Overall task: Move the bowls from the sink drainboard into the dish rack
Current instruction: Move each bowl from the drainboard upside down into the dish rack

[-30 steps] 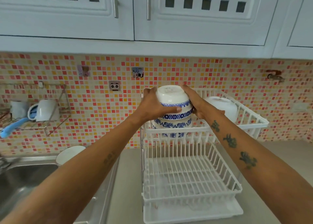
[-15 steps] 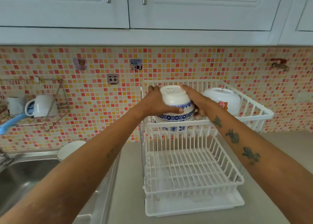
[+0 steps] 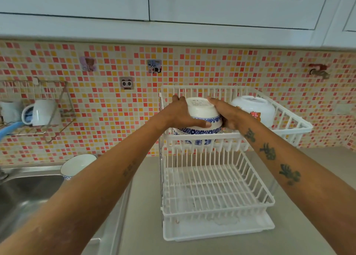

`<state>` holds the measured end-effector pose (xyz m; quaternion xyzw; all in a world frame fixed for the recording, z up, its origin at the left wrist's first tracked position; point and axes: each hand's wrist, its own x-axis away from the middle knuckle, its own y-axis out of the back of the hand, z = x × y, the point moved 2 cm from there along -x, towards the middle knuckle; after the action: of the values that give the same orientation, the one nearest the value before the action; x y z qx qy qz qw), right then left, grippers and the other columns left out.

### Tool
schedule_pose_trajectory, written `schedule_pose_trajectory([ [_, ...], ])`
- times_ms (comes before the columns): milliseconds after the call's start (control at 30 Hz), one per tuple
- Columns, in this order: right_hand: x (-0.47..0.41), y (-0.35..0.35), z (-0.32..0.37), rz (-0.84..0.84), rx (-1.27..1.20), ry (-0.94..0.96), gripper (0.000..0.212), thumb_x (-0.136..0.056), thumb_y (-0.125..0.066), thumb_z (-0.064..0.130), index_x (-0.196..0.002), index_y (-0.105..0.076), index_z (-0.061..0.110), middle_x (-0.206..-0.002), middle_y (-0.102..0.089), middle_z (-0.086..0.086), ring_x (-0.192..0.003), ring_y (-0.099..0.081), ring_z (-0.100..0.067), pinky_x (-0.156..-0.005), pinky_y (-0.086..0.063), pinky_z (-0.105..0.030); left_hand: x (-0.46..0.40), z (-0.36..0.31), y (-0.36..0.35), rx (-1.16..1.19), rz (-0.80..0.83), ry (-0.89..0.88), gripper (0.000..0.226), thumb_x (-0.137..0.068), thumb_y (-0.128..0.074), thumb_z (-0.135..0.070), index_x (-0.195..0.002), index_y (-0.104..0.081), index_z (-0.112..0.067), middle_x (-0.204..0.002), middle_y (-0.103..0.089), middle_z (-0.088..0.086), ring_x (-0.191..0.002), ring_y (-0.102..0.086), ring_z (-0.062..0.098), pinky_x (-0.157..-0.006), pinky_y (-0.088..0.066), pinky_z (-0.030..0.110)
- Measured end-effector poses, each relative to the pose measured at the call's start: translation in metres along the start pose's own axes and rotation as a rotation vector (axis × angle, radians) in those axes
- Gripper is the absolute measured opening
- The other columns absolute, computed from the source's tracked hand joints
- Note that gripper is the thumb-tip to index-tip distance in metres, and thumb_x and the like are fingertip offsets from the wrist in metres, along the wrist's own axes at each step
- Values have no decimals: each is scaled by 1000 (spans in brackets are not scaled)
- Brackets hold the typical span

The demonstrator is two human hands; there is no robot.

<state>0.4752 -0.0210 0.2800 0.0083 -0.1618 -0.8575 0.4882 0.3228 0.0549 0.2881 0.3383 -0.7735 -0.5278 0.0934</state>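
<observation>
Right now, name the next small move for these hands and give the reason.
Probably let go: open both hands and draw them back. The left hand and right hand clasp the upside-down blue-patterned bowls, which already sit low in the dish rack top tier beside a white bowl. Another bowl waits by the sink.

Two hands were in view, the left grip (image 3: 180,114) and the right grip (image 3: 228,114), both closed around a stack of blue-patterned bowls (image 3: 202,119); at least two bowls showed in it, the exact number unclear. Just right of the right grip sat one white bowl (image 3: 254,108), upside down. Down and to the left of the left grip stood one more bowl (image 3: 78,166). There was one dish rack (image 3: 215,189) with two tiers. Far left hung one wire shelf (image 3: 38,108) holding two mugs (image 3: 41,112).
</observation>
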Motion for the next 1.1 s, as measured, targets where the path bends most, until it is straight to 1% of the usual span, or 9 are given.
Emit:
schedule_pose_trajectory([
  [133, -1, -2, 0, -23, 42, 3, 61, -86, -41, 65, -125, -57, 22, -115, -70, -8, -109, -65, -28, -103, -47, -48, 3, 1, 3, -5, -8, 10, 116, -55, -75, -72, -145, -33, -13, -137, -41, 12, -128, -40, 25, -86, -39, 28],
  [233, 5, -7, 8, -120, 126, 72, 62, -89, -39, 63, -127, -56, 16, -117, -67, -7, -102, -64, -25, -92, -50, -37, 9, -1, 8, -19, -12, -1, 115, -57, -76, -71, -146, -32, -13, -135, -41, 12, -131, -37, 27, -96, -42, 33],
  [400, 23, -21, 27, -408, 331, 469, 41, -96, -40, 47, -106, -63, 14, -104, -59, -6, -102, -57, -26, -83, -37, -29, 28, 4, 28, 193, -158, 31, 108, -74, -70, -63, -148, -24, 1, -150, -33, 17, -136, -38, 29, -100, -41, 34],
  [533, 31, -47, 52, -499, 311, 687, 30, -96, -47, 31, -102, -66, 10, -118, -60, -13, -111, -55, -26, -88, -32, -26, 41, 27, 56, 404, -286, 76, 83, -90, -58, -51, -149, -26, -1, -155, -30, 15, -141, -36, 29, -102, -36, 31],
  [633, 35, -88, 79, -435, 294, 744, 22, -95, -47, 27, -93, -65, 14, -108, -60, -9, -98, -52, -17, -85, -35, -26, 51, 56, 76, 399, -339, 90, 72, -96, -52, -45, -148, -30, -1, -154, -33, 15, -138, -39, 29, -103, -37, 31],
  [800, 40, -188, 120, -274, 260, 864, 20, -91, -49, 29, -75, -58, 24, -89, -57, -1, -83, -53, -11, -74, -37, -23, 77, 131, 101, 432, -371, 191, 64, -99, -46, -43, -142, -39, 4, -145, -45, 21, -118, -57, 32, -82, -43, 28],
  [867, 37, -233, 125, -179, 262, 871, 22, -91, -49, 33, -83, -64, 19, -95, -61, -3, -88, -56, -14, -78, -40, -26, 92, 171, 109, 452, -365, 249, 59, -100, -45, -42, -119, -55, 12, -119, -59, 32, -88, -63, 32, -68, -45, 31],
  [967, 28, -300, 120, -8, 281, 810, 22, -93, -48, 36, -89, -62, 19, -101, -56, 0, -88, -54, -13, -81, -42, -31, 121, 227, 123, 478, -401, 380, 45, -100, -43, -42, -66, -49, -14, -67, -49, 5, -63, -46, 20, -58, -36, 28],
  [1100, 1, -374, 88, 155, 279, 577, 30, -94, -49, 34, -67, -46, 20, -72, -54, 0, -73, -57, -13, -74, -44, -38, 160, 305, 131, 578, -418, 549, 26, -101, -44, -36, -110, -59, -16, -99, -52, 3, -91, -48, 19, -80, -38, 30],
])
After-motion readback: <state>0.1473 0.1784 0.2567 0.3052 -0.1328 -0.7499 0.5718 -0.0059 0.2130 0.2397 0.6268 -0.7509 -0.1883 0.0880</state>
